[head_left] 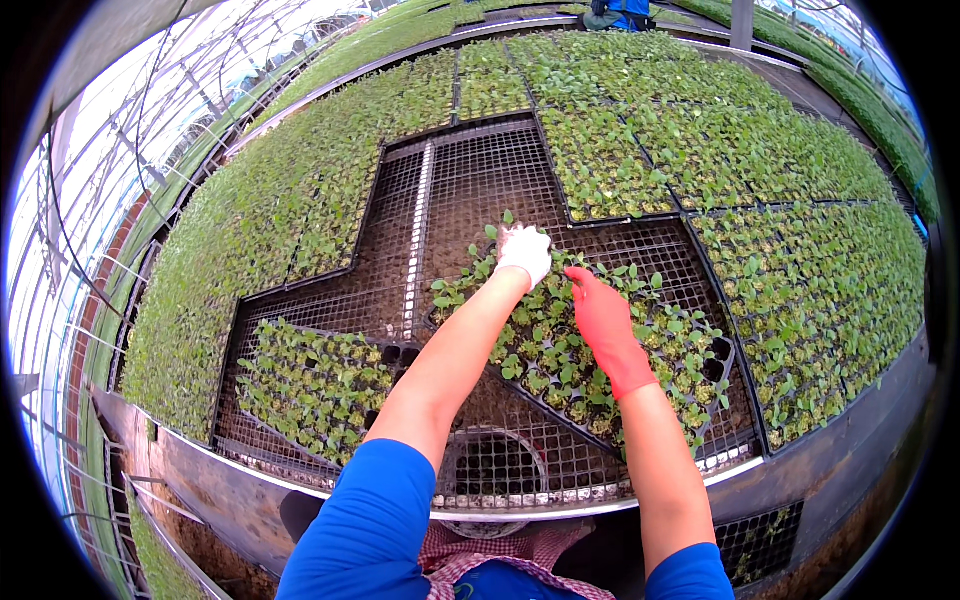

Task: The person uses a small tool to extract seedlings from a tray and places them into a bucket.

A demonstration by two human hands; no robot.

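Note:
My left hand (527,254), in a white glove, is closed at the far corner of a tilted seedling tray (511,369). A small leafy seedling (507,218) pokes out past its fingers; its roots are hidden. My right hand (603,322), in a red glove, hovers low over the same tray, close to the left. Its fingers are drawn together, and what they hold, if anything, is hidden. Green seedlings fill most of this tray, with a few dark bare cells (716,360) at its right end.
A second, partly filled seedling tray (310,385) lies at the left on the wire-mesh bench (480,180). Densely planted trays (800,300) surround the gap. The bench's metal front edge (540,510) runs before me. Another person (628,12) in blue is at the far end.

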